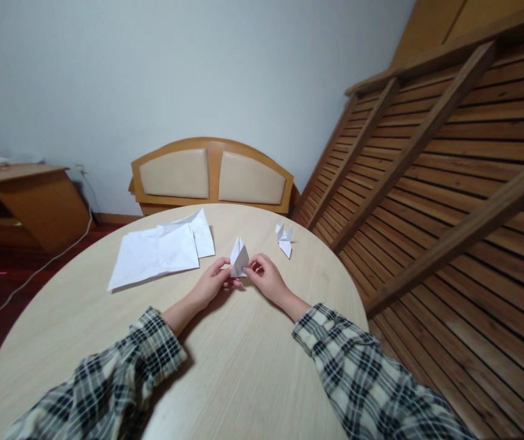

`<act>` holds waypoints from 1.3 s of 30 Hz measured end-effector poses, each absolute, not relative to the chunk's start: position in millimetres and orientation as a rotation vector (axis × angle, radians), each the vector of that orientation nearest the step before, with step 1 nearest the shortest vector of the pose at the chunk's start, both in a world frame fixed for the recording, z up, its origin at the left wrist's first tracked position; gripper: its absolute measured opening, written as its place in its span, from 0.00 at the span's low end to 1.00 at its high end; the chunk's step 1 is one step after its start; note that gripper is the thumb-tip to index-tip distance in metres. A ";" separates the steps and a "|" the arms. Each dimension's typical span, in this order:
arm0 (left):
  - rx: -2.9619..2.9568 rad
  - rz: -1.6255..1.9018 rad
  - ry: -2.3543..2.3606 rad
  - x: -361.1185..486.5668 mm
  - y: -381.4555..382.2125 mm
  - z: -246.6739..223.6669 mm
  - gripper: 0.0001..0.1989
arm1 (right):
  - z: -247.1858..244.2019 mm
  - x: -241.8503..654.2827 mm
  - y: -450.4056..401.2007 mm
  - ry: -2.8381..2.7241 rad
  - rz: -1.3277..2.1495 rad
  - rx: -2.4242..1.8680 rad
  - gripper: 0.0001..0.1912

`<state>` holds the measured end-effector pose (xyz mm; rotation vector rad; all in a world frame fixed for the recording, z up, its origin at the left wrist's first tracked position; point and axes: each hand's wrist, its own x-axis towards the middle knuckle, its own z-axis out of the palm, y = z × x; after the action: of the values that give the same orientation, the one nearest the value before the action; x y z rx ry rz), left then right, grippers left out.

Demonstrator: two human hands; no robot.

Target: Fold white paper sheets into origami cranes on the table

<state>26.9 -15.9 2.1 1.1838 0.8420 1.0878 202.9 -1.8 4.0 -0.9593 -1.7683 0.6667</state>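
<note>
- The folded paper [239,258] is in the centre of the picture, above the tabletop [243,354], between the two hands, with its points directed to twelve o'clock.
- Its work is, I judge, well advanced: many folds look made, the shape is narrow, and a slit divides the top.
- The left hand [209,286] comes from seven o'clock; its fingers pinch the lower left side of the paper.
- The right hand [269,280] comes from four o'clock; its fingers hold the lower right edge in a narrow pinch.
- At two o'clock from the paper lies a small paper figure [284,239]. It has parts which spread outward, and it looks finished.
- The held piece shows no such spread parts, so it seems less advanced than this figure.
- At nine o'clock, the white sheets [154,256] lie flat, partly overlapping. They show creases but no folded figure; their exact number I cannot tell.
</note>
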 end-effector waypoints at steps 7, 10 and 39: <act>1.232 1.059 0.829 26.4 -16.0 2.2 0.14 | -7.7 200.4 5.6 -1.584 0.943 -1.002 0.17; 1.239 1.054 0.815 26.1 -15.6 1.3 0.14 | -6.5 200.9 5.5 -1.607 1.044 -0.965 0.16; 1.416 1.050 0.796 30.9 -19.8 -0.2 0.18 | -6.0 198.8 1.5 -1.693 1.127 -0.907 0.15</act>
<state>30.9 -19.8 -0.2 1.4160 0.7957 1.0496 198.8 1.5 -6.0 -0.9066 -1.6934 1.1267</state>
